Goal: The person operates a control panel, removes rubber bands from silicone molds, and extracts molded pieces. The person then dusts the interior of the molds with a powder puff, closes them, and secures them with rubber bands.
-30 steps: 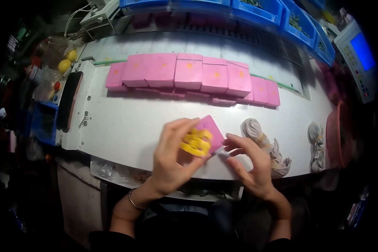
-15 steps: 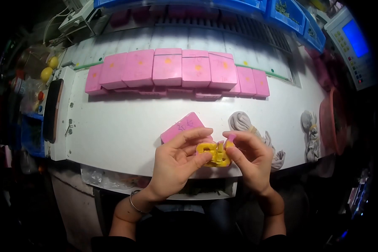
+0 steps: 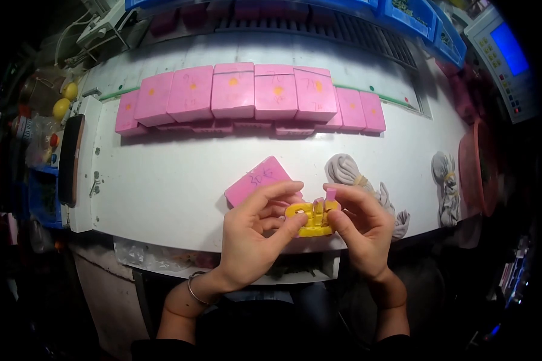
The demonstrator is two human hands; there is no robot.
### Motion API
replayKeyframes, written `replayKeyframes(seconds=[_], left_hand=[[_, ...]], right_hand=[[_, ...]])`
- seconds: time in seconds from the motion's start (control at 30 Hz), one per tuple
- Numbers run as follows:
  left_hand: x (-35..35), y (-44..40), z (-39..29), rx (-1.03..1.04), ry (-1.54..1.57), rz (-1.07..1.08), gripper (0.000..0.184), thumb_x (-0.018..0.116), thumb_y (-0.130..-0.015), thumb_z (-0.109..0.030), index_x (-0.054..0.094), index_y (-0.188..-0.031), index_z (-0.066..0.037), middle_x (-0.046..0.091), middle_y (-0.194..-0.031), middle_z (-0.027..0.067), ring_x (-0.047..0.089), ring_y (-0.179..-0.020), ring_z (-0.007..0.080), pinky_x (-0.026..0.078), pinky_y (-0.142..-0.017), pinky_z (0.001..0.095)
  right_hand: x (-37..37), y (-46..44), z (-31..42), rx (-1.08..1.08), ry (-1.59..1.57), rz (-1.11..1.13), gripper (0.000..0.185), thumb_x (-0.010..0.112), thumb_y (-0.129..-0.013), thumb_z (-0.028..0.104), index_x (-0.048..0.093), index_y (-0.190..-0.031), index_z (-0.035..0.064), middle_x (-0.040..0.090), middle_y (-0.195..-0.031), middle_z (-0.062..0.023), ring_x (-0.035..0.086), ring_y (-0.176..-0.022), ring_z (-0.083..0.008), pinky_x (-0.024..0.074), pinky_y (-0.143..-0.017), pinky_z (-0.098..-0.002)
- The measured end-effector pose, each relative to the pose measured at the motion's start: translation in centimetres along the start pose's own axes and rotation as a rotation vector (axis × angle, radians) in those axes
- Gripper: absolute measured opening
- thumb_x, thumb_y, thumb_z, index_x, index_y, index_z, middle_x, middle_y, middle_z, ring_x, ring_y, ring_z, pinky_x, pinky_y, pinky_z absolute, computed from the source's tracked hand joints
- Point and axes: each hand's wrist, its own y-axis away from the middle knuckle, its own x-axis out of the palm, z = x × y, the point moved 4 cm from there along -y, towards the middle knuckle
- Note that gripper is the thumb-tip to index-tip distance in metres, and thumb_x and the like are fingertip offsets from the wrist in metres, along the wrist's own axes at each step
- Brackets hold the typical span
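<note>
Between my two hands is a small yellow piece (image 3: 312, 224) with openings in it. My left hand (image 3: 256, 231) pinches its left end between thumb and fingers. Thumb and fingers of my right hand (image 3: 362, 225) close on its right end, where a small pink bit (image 3: 330, 194) sticks up by the fingertips. Just behind my left hand a pink block (image 3: 260, 178) with handwriting lies flat on the white table (image 3: 162, 174). Its near right part is hidden by my fingers.
A row of pink blocks (image 3: 233, 93) stands across the back. Grey cloth bundles (image 3: 345, 170) tied with bands lie at the right, near a reddish basin (image 3: 479, 168). A phone (image 3: 71, 159) rests at the left edge, and blue bins (image 3: 406, 18) hang above.
The yellow piece went from my left hand alone into both hands, and my right hand closed on it. The pink block now lies on the table. The view has shifted.
</note>
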Motion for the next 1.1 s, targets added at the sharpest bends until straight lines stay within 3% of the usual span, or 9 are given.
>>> replayKeyframes(seconds=[0.2,0.37,0.43,0.67,0.97,1.07,1.1], left_hand=[[0.4,0.0,0.1,0.013,-0.056,0.014,0.042,0.062,-0.084,0.001,0.049,-0.124,0.003,0.058,-0.106,0.0102,0.059,-0.095,0.0127,0.052,-0.081,0.0234],[0.7,0.1,0.0,0.013,0.024,0.107,0.043,0.061,-0.086,0.000,0.047,-0.126,0.004,0.058,-0.109,0.0120,0.057,-0.101,0.0142,0.051,-0.082,0.0238],[0.5,0.3,0.1,-0.100,0.155,0.082,0.042,0.059,-0.086,0.002,0.046,-0.126,0.004,0.058,-0.110,0.0126,0.057,-0.103,0.0152,0.051,-0.083,0.0247],[0.4,0.4,0.1,-0.038,0.077,0.064,0.038,0.056,-0.088,0.003,0.047,-0.125,0.005,0.058,-0.110,0.0134,0.058,-0.101,0.0160,0.051,-0.086,0.0261],[0.5,0.2,0.2,-0.028,0.114,0.067,0.023,0.054,-0.090,0.002,0.057,-0.113,0.006,0.061,-0.106,0.0132,0.060,-0.099,0.0168,0.052,-0.083,0.0269],[0.5,0.1,0.2,-0.013,0.045,0.075,0.024,0.058,-0.087,0.002,0.058,-0.111,0.005,0.061,-0.106,0.0131,0.060,-0.097,0.0173,0.051,-0.084,0.0276],[0.1,0.2,-0.7,0.193,-0.266,0.000,0.026,0.061,-0.084,0.003,0.059,-0.109,0.005,0.061,-0.107,0.0137,0.060,-0.096,0.0196,0.050,-0.084,0.0295]], right_hand=[[-0.1,-0.3,-0.1,-0.146,0.199,0.042,0.028,0.058,-0.087,-0.001,0.058,-0.115,-0.0025,0.055,-0.102,-0.0067,0.054,-0.093,-0.0100,0.0457,-0.075,-0.0203],[0.1,-0.2,-0.4,-0.053,0.099,0.027,0.030,0.058,-0.087,-0.001,0.057,-0.117,-0.0018,0.055,-0.103,-0.0068,0.055,-0.094,-0.0103,0.0456,-0.077,-0.0213],[0.1,-0.1,-0.4,-0.024,0.071,0.016,0.031,0.058,-0.087,-0.001,0.056,-0.117,-0.0018,0.055,-0.104,-0.0069,0.055,-0.094,-0.0104,0.0457,-0.077,-0.0216],[0.0,0.0,-0.3,-0.031,0.014,0.035,0.034,0.061,-0.085,-0.002,0.055,-0.119,-0.0014,0.053,-0.102,-0.0050,0.055,-0.097,-0.0109,0.0455,-0.082,-0.0219],[0.0,0.3,-0.8,-0.017,0.011,0.032,0.036,0.062,-0.084,-0.002,0.054,-0.119,-0.0012,0.052,-0.101,-0.0039,0.054,-0.095,-0.0090,0.0443,-0.084,-0.0216],[0.0,0.3,-0.8,-0.007,0.003,0.011,0.037,0.062,-0.084,-0.002,0.054,-0.120,-0.0016,0.052,-0.102,-0.0040,0.053,-0.091,-0.0083,0.0443,-0.082,-0.0211],[-0.1,0.3,-0.9,0.008,0.000,-0.006,0.037,0.062,-0.084,-0.001,0.053,-0.120,-0.0019,0.053,-0.102,-0.0041,0.053,-0.090,-0.0080,0.0443,-0.081,-0.0210]])
